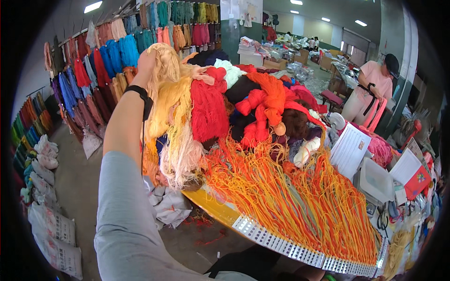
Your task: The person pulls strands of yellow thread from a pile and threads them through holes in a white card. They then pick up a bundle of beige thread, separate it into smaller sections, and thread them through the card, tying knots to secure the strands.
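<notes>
My left hand (147, 64), with a black band at the wrist, reaches up to the far left of a yarn heap. It grips a pale cream yarn skein (165, 63); the skein partly covers its fingers. Just below hang a yellow skein (165, 100) and a pale pink-cream one (180, 154). A red skein (209, 110) lies to their right, with an orange one (269, 91) beyond it. Orange and yellow strands (281, 196) fan toward me over the table and end at a row of white hole-punched cards (281, 243). My right hand is out of sight.
The yellow table edge (211, 206) curves in front of me. Hanging skeins (126, 47) line racks at the left, above white sacks (56, 239) on the floor. A clear plastic box (376, 180) and paper sheets (349, 150) lie at right. A co-worker (370, 89) stands beyond.
</notes>
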`<state>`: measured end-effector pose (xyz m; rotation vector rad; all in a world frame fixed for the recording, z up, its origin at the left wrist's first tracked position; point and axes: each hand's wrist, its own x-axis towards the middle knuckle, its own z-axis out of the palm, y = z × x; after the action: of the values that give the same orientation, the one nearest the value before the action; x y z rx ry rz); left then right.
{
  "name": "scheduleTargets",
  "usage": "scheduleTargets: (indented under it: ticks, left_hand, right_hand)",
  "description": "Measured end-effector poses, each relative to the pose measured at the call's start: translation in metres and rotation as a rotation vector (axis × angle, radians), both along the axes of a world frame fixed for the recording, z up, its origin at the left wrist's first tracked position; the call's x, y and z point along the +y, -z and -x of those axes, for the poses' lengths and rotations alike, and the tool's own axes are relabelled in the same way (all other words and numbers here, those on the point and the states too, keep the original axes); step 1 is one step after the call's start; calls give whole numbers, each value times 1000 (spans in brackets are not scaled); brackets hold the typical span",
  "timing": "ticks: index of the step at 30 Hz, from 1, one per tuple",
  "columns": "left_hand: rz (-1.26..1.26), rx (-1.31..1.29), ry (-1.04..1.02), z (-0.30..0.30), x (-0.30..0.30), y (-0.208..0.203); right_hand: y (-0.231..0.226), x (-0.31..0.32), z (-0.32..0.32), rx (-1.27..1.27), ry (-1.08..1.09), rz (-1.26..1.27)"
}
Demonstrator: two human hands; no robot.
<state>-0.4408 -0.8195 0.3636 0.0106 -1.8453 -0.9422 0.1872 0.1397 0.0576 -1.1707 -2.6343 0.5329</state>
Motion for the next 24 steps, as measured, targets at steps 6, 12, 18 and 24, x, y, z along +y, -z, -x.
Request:
scheduleTargets:
  ticks: [6, 12, 18, 24]
  left_hand:
    - [-386, -424, 538, -66, 31, -40]
    - [-633, -448, 968, -112, 61, -75]
    - [-402, -666, 1034, -171, 109, -90]
    - [17, -714, 1303, -295, 238, -42]
  right_hand:
    - [23, 1, -17, -48, -34, 33]
    - [66, 19, 9, 386, -210, 289]
    - [-66, -216, 119, 539, -534, 582]
    - [-123, -411, 170, 589, -1504, 905]
